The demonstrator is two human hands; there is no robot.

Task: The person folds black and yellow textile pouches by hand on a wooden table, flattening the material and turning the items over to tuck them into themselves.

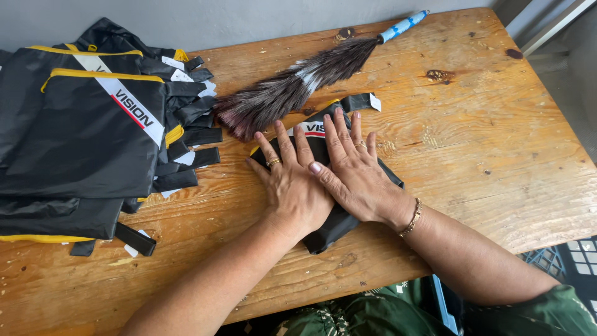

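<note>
A folded black fabric bag [333, 227] with a white and red stripe and yellow trim lies in the middle of the wooden table [472, 143]. Both my hands lie flat on top of it, fingers spread and pointing away from me. My left hand [291, 186] covers the bag's left part. My right hand [354, 171] lies beside it, its thumb overlapping the left hand. One black strap [359, 101] of the bag sticks out beyond my fingers. Neither hand grips anything.
A pile of similar black bags [81, 137] with yellow trim and black straps fills the table's left side. A feather duster [292, 90] with a blue and white handle lies diagonally just beyond my hands. The table's right edge meets a grey floor.
</note>
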